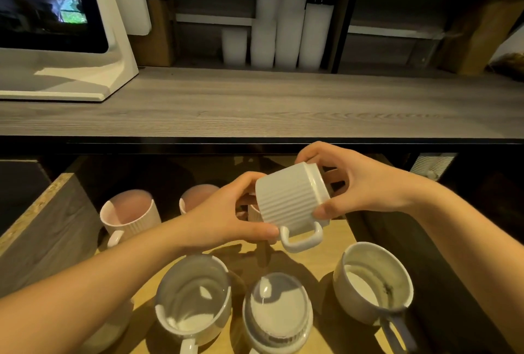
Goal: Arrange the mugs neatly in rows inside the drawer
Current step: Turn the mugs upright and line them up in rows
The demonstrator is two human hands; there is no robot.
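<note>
A white ribbed mug (292, 200) is held on its side above the open drawer (334, 243), handle pointing down toward me. My left hand (229, 217) grips its base end and my right hand (357, 183) grips its rim end. Below, at the drawer's front, stand three upright mugs: a grey-white mug (195, 299), a ribbed mug (279, 314) and a wide stained mug (374, 282). Further back stand a pink ribbed mug (129, 213) and a second pink mug (195, 197), partly hidden by my left hand.
The drawer's chipboard left wall (42, 229) rises at the left. A grey wood counter (255, 104) overhangs the drawer's back. On it stand a white screen stand (85, 81) and, behind, stacked white cups (283, 30).
</note>
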